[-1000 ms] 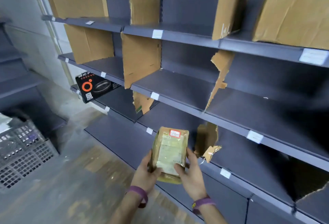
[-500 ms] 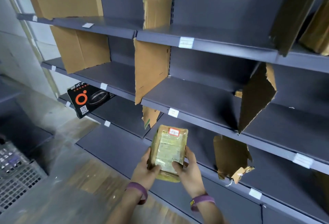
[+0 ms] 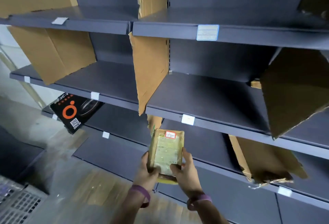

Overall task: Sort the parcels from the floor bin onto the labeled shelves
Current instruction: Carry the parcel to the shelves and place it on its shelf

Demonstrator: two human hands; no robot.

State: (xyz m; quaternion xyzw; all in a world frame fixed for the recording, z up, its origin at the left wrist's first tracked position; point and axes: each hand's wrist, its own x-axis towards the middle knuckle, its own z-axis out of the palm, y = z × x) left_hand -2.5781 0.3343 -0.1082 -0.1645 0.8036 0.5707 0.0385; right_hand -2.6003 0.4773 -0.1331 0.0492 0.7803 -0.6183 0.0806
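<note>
Head camera, looking forward and down at a tall run of dark grey metal shelves.

Low in the middle of the view, two hands hold one small parcel upright in the air, in front of the lower shelves and not resting on any of them. The parcel is a flat, yellowish packet wrapped in glossy plastic, with a pale printed slip on its face and a small red-bordered sticker near its top edge. The writing on it is too small to read. The left hand grips the parcel's lower left side, thumb across the front. The right hand grips the lower right side the same way. Each wrist wears a purple band.

Brown cardboard dividers, some torn, split the shelves into bays. Small white labels are stuck along the front edges. Their text cannot be made out.

One black box with an orange ring printed on it lies on a lower shelf at the left, overhanging the front edge. No other parcel shows in the bays in view.

At the bottom left corner, part of a grey slatted floor bin shows. Its contents cannot be seen.

Judging progress: sorting looks to be at an early stage. At most one item is shelved, one parcel is in hand with its bay not yet chosen, and how many remain in the bin cannot be told.
</note>
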